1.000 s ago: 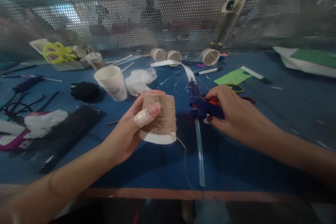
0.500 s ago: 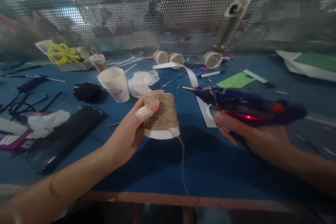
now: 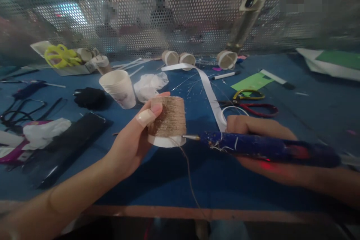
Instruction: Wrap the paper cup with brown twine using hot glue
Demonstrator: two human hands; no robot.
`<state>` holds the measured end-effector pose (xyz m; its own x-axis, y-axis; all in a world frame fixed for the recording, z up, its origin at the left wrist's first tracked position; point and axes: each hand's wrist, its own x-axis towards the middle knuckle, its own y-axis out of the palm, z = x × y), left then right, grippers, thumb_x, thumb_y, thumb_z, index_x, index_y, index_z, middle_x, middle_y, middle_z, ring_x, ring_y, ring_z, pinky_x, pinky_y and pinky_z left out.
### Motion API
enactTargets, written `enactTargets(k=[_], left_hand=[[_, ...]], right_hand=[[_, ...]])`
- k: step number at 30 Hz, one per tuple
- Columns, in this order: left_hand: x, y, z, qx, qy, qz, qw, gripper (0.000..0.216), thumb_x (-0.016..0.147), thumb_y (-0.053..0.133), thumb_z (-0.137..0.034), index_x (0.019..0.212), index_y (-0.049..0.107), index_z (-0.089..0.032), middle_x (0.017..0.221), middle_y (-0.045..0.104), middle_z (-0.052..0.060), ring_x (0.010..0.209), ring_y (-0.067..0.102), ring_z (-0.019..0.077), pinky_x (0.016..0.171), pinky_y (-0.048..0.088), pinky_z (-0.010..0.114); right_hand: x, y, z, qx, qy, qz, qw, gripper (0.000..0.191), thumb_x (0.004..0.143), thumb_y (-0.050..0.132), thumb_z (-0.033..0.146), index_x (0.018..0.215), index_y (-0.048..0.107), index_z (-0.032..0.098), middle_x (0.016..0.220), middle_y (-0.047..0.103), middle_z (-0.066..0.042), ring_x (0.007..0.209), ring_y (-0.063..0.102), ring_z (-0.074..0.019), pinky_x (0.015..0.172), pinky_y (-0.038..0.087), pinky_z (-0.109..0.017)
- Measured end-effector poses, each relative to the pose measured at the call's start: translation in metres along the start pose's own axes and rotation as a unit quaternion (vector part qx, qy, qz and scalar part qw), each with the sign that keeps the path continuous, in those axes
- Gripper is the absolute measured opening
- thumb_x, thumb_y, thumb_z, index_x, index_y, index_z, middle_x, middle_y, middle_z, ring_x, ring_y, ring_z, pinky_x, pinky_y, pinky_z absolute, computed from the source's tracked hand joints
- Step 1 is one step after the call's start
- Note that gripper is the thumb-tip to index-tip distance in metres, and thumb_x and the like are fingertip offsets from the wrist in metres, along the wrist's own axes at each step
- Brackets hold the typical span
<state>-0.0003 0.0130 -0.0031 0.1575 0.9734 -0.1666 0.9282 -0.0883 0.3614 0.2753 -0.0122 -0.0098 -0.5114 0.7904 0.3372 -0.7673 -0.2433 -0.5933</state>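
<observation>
My left hand (image 3: 132, 140) grips an upside-down paper cup wrapped in brown twine (image 3: 167, 120), with a bandage on the thumb. A loose twine end (image 3: 189, 174) hangs from the cup's white rim. My right hand (image 3: 258, 146) holds a blue glue gun (image 3: 261, 148) level, a red light glowing on its body. The gun's metal nozzle touches the cup's bare white rim at its lower right.
A blue table (image 3: 219, 180) carries a stack of white cups (image 3: 118, 88), crumpled white plastic (image 3: 150, 84), a white ribbon (image 3: 209, 93), red-and-yellow pliers (image 3: 250, 105), green paper (image 3: 251, 81), yellow scissors (image 3: 60, 56) and black cables (image 3: 25, 107). A perforated metal screen (image 3: 168, 11) stands behind.
My right hand lifted the glue gun off the table, swung it level and brought its nozzle to the cup's rim. My left hand kept the cup nearly still.
</observation>
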Motion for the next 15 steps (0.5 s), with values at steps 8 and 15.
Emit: enactTargets(k=[8, 15], left_hand=[[-0.001, -0.001, 0.002, 0.026, 0.005, 0.016, 1.000, 0.065, 0.091, 0.081, -0.051, 0.148, 0.067, -0.024, 0.130, 0.079, 0.009, 0.115, 0.076, 0.0328, 0.098, 0.064, 0.045], [-0.001, -0.006, 0.005, 0.037, 0.015, 0.055, 0.998, 0.055, 0.094, 0.079, -0.052, 0.143, 0.072, -0.028, 0.132, 0.078, 0.006, 0.116, 0.075, 0.0295, 0.093, 0.063, 0.038]], right_hand=[[-0.013, 0.007, -0.011, -0.049, -0.038, -0.040, 0.997, 0.025, 0.091, 0.070, 0.022, 0.083, 0.046, 0.027, 0.074, 0.053, 0.007, 0.061, 0.046, -0.0126, 0.057, 0.034, -0.032], [-0.016, 0.009, -0.004, -0.105, -0.023, -0.043, 0.993, 0.027, 0.093, 0.069, 0.028, 0.082, 0.044, 0.027, 0.072, 0.055, 0.008, 0.058, 0.049, -0.0122, 0.055, 0.035, -0.031]])
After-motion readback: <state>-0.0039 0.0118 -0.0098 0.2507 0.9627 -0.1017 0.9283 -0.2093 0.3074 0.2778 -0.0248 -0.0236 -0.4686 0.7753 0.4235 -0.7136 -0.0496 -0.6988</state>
